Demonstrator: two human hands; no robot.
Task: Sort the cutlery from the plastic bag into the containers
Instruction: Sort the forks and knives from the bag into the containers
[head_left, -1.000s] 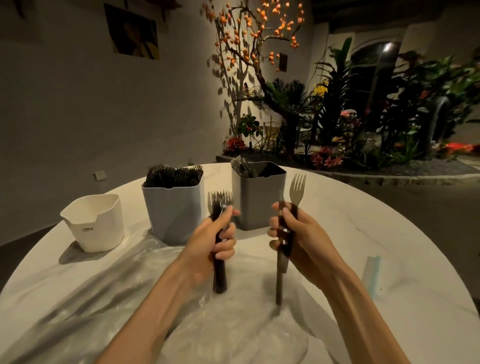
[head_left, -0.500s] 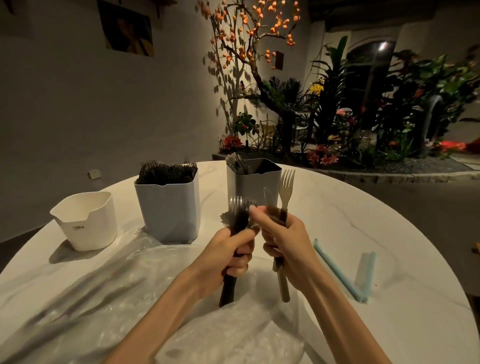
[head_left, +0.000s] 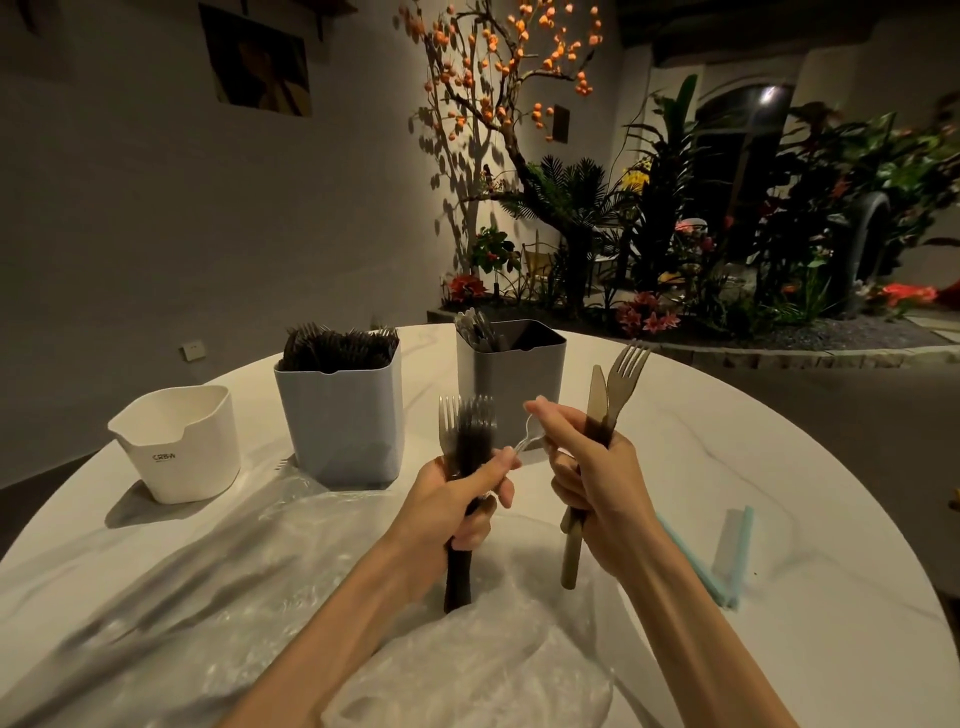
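Mid-sort: both hands loaded, two bins part-filled.

Left hand (head_left: 457, 499) clenches a bundle of dark forks (head_left: 470, 431) upright over the plastic bag (head_left: 467, 660); right hand (head_left: 592, 467) grips a tan fork and knife (head_left: 615, 395) and pinches a small clear piece (head_left: 527, 439). Light container (head_left: 340, 421) is packed with dark forks, grey container (head_left: 511, 371) holds a few pieces, white cup (head_left: 176, 441) looks empty. My read: the held pieces are still to be dropped; whether more is in the bag, can't tell.

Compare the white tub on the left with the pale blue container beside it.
The white tub is low and wide with a notch in its rim and small lettering on its side; the pale blue container is taller, straight-sided and unmarked. No cutlery shows above the tub's rim, while the container is packed with dark forks. Both stand upright on the round table, behind the plastic bag.
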